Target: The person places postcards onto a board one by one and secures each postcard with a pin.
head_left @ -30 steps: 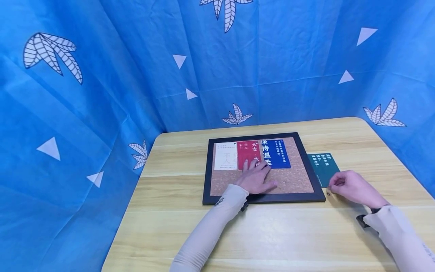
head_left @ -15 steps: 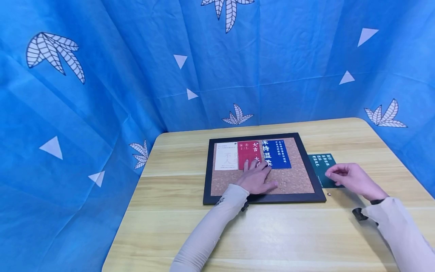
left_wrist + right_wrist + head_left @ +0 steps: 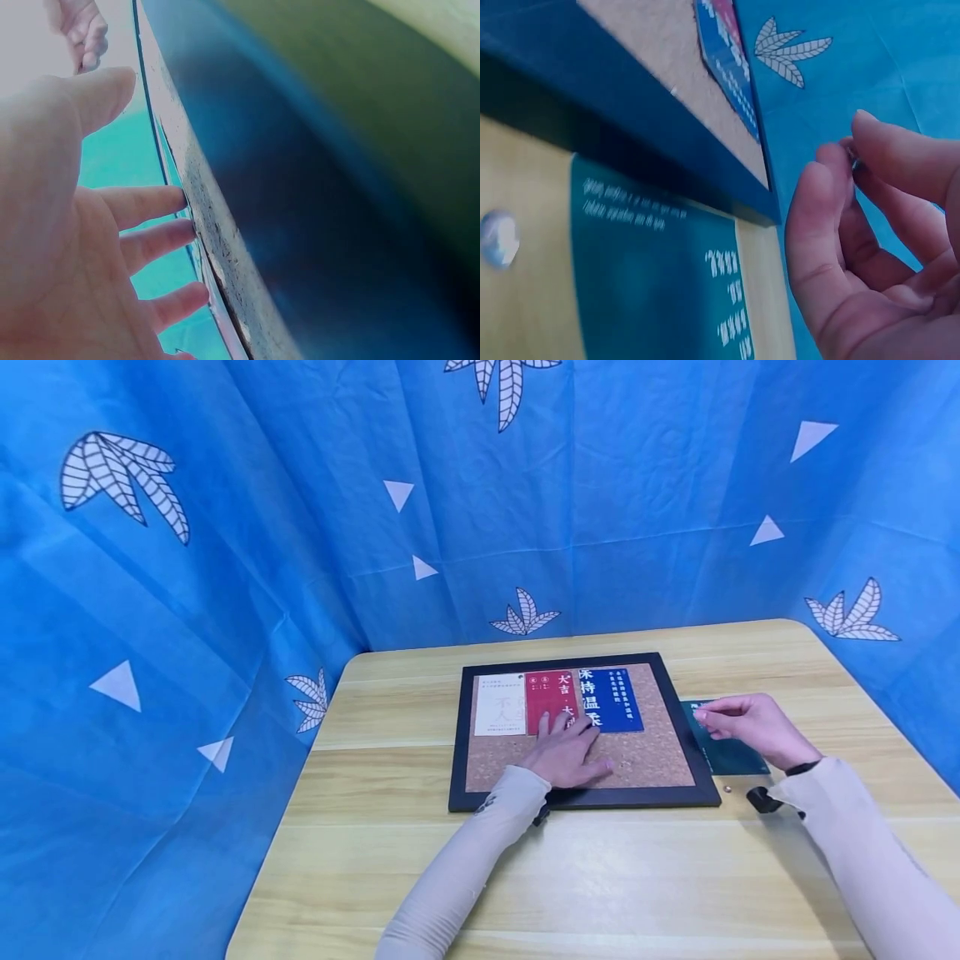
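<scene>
My left hand (image 3: 564, 753) rests with spread fingers on the corkboard (image 3: 637, 762), its fingertips over the lower edges of the red card (image 3: 551, 693) and the blue card (image 3: 618, 702). In the left wrist view the fingertips (image 3: 196, 294) meet the board's surface. My right hand (image 3: 750, 727) is raised over the green card (image 3: 738, 760), right of the board. Its thumb and fingers pinch a small thumbtack (image 3: 854, 159), mostly hidden between the fingertips. Another silver thumbtack (image 3: 727, 789) lies on the table below the green card.
A white card (image 3: 498, 706) is on the board's left part, beside the red one. The board's black frame (image 3: 585, 797) stands up as a raised edge on the wooden table (image 3: 600, 877). A blue patterned curtain (image 3: 465, 527) hangs behind and to both sides.
My right hand has lifted from beside the thumbtacks and moved up and away over the green card, one thumbtack pinched. The left hand has stayed in place on the cards.
</scene>
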A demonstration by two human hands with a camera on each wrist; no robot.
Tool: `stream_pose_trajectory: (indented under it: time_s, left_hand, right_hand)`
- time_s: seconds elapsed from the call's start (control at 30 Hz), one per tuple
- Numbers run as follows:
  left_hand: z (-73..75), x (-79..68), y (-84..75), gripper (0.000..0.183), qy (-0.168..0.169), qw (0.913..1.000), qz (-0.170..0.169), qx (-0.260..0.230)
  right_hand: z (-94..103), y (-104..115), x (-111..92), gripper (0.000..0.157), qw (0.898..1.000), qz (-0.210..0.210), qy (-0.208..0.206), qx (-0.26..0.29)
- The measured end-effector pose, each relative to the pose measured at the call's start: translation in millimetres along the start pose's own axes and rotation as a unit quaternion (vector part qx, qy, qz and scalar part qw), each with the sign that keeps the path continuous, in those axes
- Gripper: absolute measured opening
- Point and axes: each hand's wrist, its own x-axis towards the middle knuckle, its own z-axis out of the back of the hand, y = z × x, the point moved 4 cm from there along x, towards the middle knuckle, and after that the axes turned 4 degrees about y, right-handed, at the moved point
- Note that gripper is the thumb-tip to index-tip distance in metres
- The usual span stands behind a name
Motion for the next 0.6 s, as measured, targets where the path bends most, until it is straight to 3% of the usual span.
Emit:
stream_pose_trajectory:
  time_s: [0.3,0.47,0.6]
  left_hand:
    - [-0.4,-0.8,0.5,0.077,-0.003,1.0,0.0,0.002]
    - [0.4,-1.0,0.0,0.076,-0.005,1.0,-0.003,0.003]
    - [0.3,-0.7,-0.4,0.076,-0.008,0.9999,-0.003,0.006]
  right_hand:
    - [-3.8,9.2,19.6,0.049,0.995,-0.006,0.001,0.103]
    - [-5.4,15.1,27.0,0.063,0.997,-0.019,-0.009,0.079]
    - [-7.4,21.0,32.4,0.06,0.999,-0.026,-0.007,0.038]
